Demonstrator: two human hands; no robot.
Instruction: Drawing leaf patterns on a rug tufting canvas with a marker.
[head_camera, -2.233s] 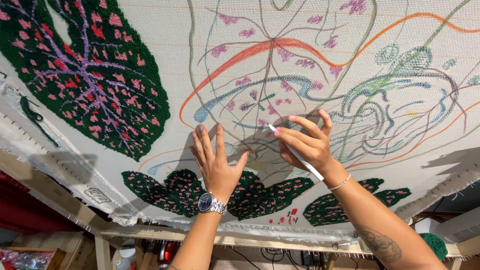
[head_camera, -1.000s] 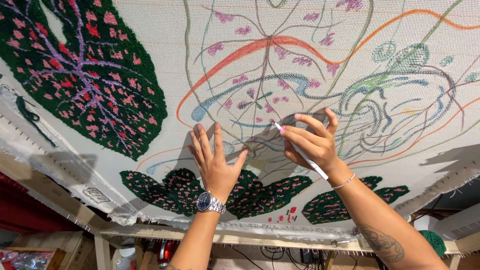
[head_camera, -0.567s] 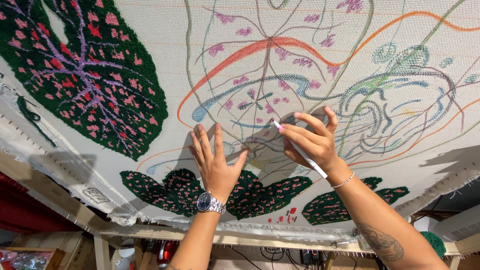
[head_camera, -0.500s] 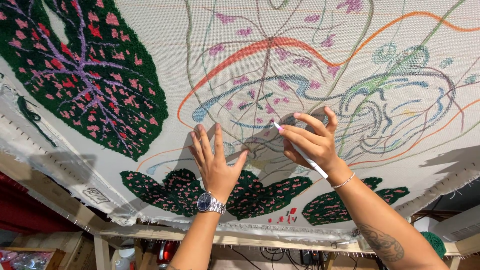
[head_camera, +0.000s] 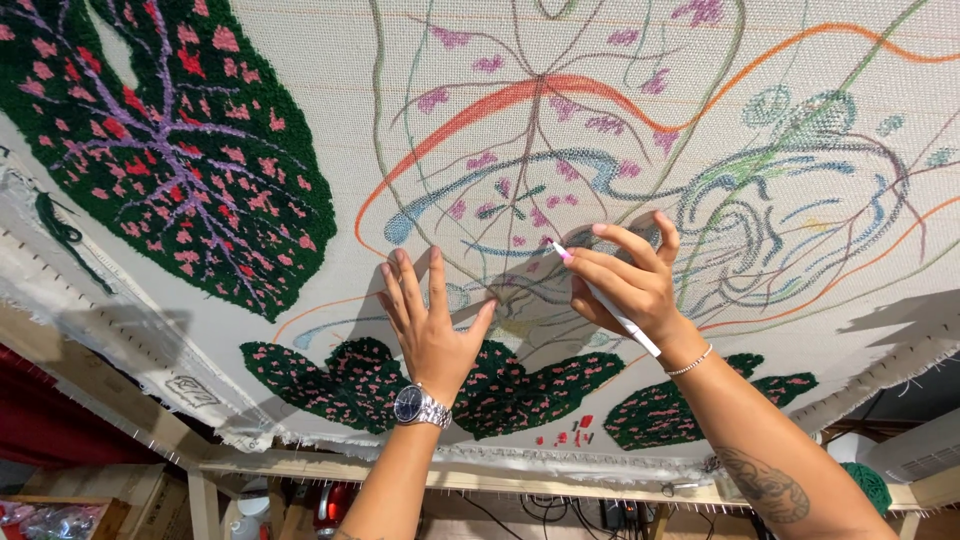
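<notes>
The left hand (head_camera: 432, 330) lay flat against the stretched backing cloth (head_camera: 300, 60), its fingers (head_camera: 408, 285) spread and its wristwatch (head_camera: 420, 405) turned toward the camera, with a tufted dark green leaf patch (head_camera: 500, 385) just below the wrist. Beside it, the right hand (head_camera: 632, 285) had its fingers (head_camera: 610, 262) pinched around a white marker (head_camera: 605, 300), whose pink tip touched the cloth among the drawn coloured lines just left of those fingers. A large green and pink tufted leaf (head_camera: 170, 150) sat well apart, up and to the left of the left hand.
</notes>
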